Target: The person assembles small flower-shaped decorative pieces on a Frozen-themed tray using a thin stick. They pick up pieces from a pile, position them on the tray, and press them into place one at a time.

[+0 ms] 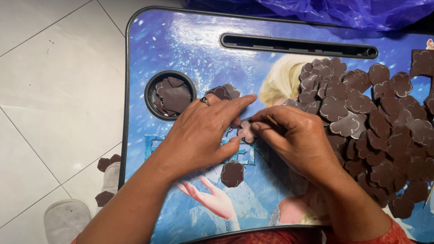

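Partly hidden flower piece (246,132), thin stick (271,120)

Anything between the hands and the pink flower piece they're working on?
Nothing visible. The left hand and right hand both touch the pink flower piece directly, the right pinching a thin stick at it. The brown flower pile lies to the right, off the piece.

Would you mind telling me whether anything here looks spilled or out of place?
Yes: a few brown flower-shaped pieces lie on the tiled floor left of the blue lap table, apart from the big heap on it.
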